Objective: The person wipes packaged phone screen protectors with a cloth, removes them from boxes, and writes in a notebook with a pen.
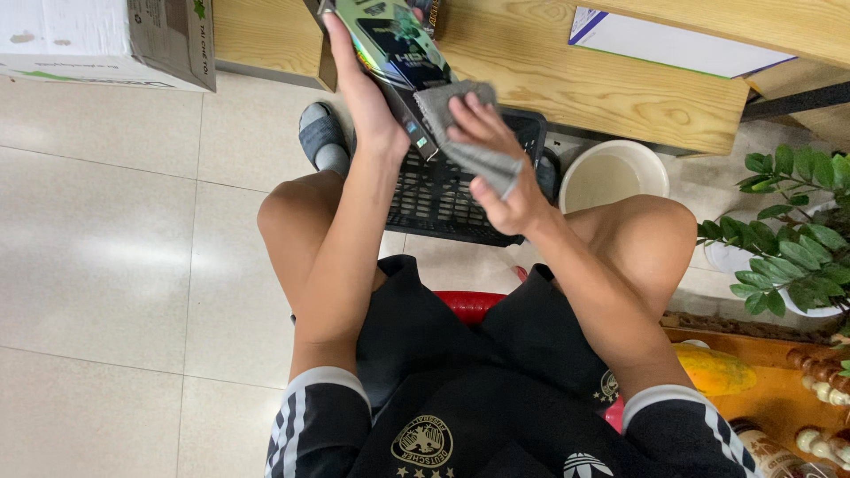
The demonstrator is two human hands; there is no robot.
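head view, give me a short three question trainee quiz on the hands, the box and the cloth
1. True or false: the left hand holds the glossy dark box up off the floor.
2. What does the right hand press against the box?
A. a sponge
B. a grey cloth
C. a brush
3. Name the black thing on the floor below the hands, between the knees.

Key
1. True: the fingers wrap its edge and it is tilted in the air.
2. B
3. A black plastic crate with a slotted grid, beside a white bucket.
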